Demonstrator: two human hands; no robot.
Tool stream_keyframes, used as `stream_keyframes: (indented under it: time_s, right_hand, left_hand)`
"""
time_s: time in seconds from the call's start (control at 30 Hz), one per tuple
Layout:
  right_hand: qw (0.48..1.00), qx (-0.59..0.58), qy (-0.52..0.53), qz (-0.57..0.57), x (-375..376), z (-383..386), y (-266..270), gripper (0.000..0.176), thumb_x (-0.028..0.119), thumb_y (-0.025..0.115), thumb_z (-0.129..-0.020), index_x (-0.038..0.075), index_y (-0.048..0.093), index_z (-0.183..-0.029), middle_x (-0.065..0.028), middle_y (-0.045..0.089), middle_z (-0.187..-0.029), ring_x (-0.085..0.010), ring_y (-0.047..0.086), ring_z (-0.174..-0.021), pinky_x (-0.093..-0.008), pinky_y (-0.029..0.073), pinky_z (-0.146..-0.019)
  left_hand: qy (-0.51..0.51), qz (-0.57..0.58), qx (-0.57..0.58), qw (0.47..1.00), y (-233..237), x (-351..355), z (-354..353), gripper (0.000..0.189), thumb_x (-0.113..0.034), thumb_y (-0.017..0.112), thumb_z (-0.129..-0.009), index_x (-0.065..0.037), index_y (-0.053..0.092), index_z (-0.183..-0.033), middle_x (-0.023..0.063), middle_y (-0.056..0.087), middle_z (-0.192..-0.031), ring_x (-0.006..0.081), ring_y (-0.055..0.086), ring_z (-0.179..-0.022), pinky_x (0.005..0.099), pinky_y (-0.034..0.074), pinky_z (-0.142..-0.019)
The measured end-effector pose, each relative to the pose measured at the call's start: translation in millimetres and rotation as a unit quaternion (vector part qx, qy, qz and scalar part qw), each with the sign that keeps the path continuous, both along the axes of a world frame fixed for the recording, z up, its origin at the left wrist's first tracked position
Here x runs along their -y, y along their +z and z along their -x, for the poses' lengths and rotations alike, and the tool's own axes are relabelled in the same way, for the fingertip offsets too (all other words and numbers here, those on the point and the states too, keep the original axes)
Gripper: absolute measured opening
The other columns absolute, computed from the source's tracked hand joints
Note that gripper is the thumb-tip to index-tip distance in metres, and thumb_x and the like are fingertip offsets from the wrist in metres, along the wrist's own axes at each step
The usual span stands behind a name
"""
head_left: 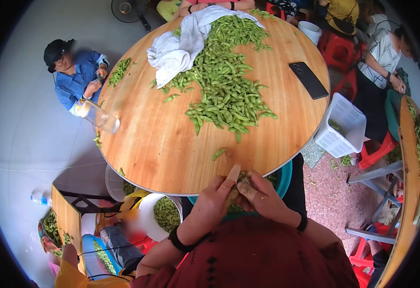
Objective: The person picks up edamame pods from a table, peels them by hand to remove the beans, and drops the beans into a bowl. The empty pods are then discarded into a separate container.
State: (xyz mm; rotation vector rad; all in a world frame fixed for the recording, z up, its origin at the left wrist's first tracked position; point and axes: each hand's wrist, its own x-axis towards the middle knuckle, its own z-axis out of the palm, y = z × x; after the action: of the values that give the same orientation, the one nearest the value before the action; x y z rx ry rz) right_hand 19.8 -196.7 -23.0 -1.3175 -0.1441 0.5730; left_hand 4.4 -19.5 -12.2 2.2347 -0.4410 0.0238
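My left hand [211, 198] and my right hand [264, 196] meet just off the table's near edge, fingers closed and pinched together. Pale tape or finger covers wrap some of the fingers. Between them is a small brownish-green soybean pod [243, 178], mostly hidden by the fingers. Below the hands, a teal basin [284, 180] is partly covered by the table and my arms. A single pod [218, 153] lies on the wood just beyond my hands. Farther out spreads a big heap of green soybean pods [229, 91].
The round wooden table [152, 149] carries a white cloth [176, 53], a black phone [309, 80] and a clear jug [102, 119]. A white bucket of pods [145, 207] stands lower left, a white basket [344, 120] right. Other people sit around, one in blue [73, 86].
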Motion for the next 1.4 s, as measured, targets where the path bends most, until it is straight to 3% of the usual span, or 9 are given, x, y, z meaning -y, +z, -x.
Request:
stream_keyframes:
  time_s: [0.4,0.8,0.87,0.97,1.0,1.07,1.17,1.3,1.4]
  right_hand:
    - [0.999,0.004,0.019,-0.026,8.0,3.8,-0.7,0.022,0.017,0.05,-0.1,0.004,0.051,-0.117,-0.0027,0.059,-0.075,-0.0074,0.049,-0.055,-0.0226,0.038,-0.049]
    - [0.985,-0.109,0.028,-0.133,11.6,10.5,-0.2,0.021,0.016,0.049,-0.1,0.01,0.051,-0.12,-0.0004,0.055,-0.075,-0.0069,0.043,-0.054,-0.022,0.033,-0.047]
    - [0.929,-0.274,0.069,-0.241,15.8,4.5,-1.5,0.017,0.017,0.05,-0.1,0.012,0.051,-0.116,-0.0019,0.056,-0.075,-0.0089,0.042,-0.051,-0.0226,0.032,-0.045]
    - [0.911,-0.283,0.098,-0.285,16.6,0.0,-15.1,0.013,0.019,0.05,-0.1,0.013,0.051,-0.112,-0.0037,0.057,-0.074,-0.0115,0.043,-0.049,-0.0238,0.032,-0.043]
    - [0.911,-0.282,0.098,-0.285,15.6,0.1,-16.1,0.013,0.019,0.05,-0.1,0.013,0.051,-0.112,-0.0037,0.057,-0.074,-0.0115,0.043,-0.049,-0.0238,0.032,-0.043]
    - [0.93,-0.273,0.057,-0.24,13.2,0.6,-16.5,0.014,0.02,0.049,-0.1,0.011,0.051,-0.111,-0.0043,0.057,-0.074,-0.0127,0.046,-0.048,-0.0251,0.033,-0.042]
    - [0.948,-0.264,0.034,-0.173,11.2,1.4,-14.2,0.014,0.02,0.049,-0.1,0.01,0.051,-0.109,-0.0046,0.058,-0.074,-0.0139,0.049,-0.05,-0.0261,0.034,-0.042]
    - [0.965,-0.225,0.043,-0.128,8.2,4.0,-4.9,0.013,0.018,0.049,-0.099,0.009,0.051,-0.108,-0.0046,0.06,-0.074,-0.0144,0.051,-0.051,-0.0259,0.037,-0.043]
    - [0.994,-0.11,0.027,-0.007,7.7,7.4,-12.8,0.013,0.016,0.051,-0.098,0.006,0.051,-0.106,-0.0066,0.059,-0.073,-0.015,0.053,-0.052,-0.0292,0.041,-0.047]
  left_hand:
    - [0.016,0.061,0.008,0.998,-8.4,-2.4,-0.1,0.041,0.002,0.048,-0.091,-0.001,0.053,-0.131,0.0244,0.06,-0.122,0.0385,0.065,-0.1,0.0355,0.054,-0.083]
    - [-0.002,-0.103,0.163,0.981,-4.4,4.7,11.2,0.041,-0.007,0.052,-0.094,-0.011,0.055,-0.135,0.0096,0.058,-0.077,0.0196,0.056,-0.059,0.03,0.047,-0.055]
    - [0.022,0.369,-0.291,0.882,-8.9,-0.8,11.7,0.037,-0.011,0.053,-0.096,-0.01,0.056,-0.134,0.008,0.059,-0.078,0.014,0.057,-0.061,0.0301,0.046,-0.055]
    - [0.003,0.508,-0.395,0.765,-12.7,-5.6,4.0,0.036,-0.012,0.058,-0.095,-0.009,0.058,-0.13,0.0074,0.06,-0.079,0.0112,0.057,-0.064,0.0297,0.047,-0.056]
    - [0.003,0.509,-0.395,0.765,-13.1,-4.4,4.8,0.036,-0.012,0.058,-0.095,-0.009,0.058,-0.13,0.0074,0.06,-0.079,0.0112,0.057,-0.064,0.0297,0.047,-0.056]
    - [0.027,0.104,0.035,0.994,-14.1,-0.8,5.8,0.035,-0.009,0.064,-0.091,-0.006,0.06,-0.125,0.0085,0.061,-0.08,0.0137,0.058,-0.064,0.0295,0.047,-0.057]
    - [-0.026,-0.125,0.247,0.961,-21.0,-8.5,4.0,0.035,-0.008,0.068,-0.087,-0.003,0.061,-0.121,0.0096,0.062,-0.083,0.0149,0.059,-0.066,0.0304,0.049,-0.059]
    - [0.016,-0.063,0.203,0.977,-13.7,-1.4,6.4,0.028,-0.008,0.064,-0.09,-0.001,0.063,-0.117,0.0104,0.063,-0.079,0.0172,0.059,-0.062,0.0301,0.049,-0.059]
    - [0.111,0.181,-0.179,0.961,-11.9,-2.9,6.4,0.024,-0.007,0.058,-0.091,-0.001,0.064,-0.114,0.0123,0.063,-0.074,0.0211,0.059,-0.06,0.0305,0.049,-0.06]
